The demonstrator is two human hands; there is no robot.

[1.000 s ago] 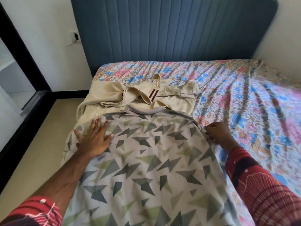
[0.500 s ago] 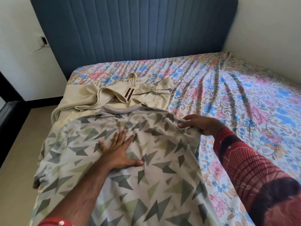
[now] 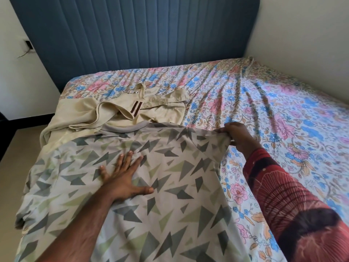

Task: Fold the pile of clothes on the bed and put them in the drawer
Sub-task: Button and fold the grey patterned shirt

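Note:
A grey T-shirt point(image 3: 170, 186) printed with dark and green triangles lies spread flat on the near left of the bed. My left hand point(image 3: 124, 178) presses flat on its middle with fingers spread. My right hand point(image 3: 238, 137) pinches the shirt's right shoulder edge and lifts it slightly off the sheet. Behind the shirt lies a crumpled beige garment point(image 3: 117, 114) with two dark stripes, partly under the shirt's collar. No drawer is in view.
The bed point(image 3: 264, 110) has a floral sheet, bare on its right half. A blue padded headboard point(image 3: 141, 35) stands behind. White walls run along the right and back left. Beige floor point(image 3: 17, 148) lies left of the bed.
My left hand slid from the shirt's left shoulder to its middle. My right hand took hold of the right shoulder edge and raised it. The view turned to the right.

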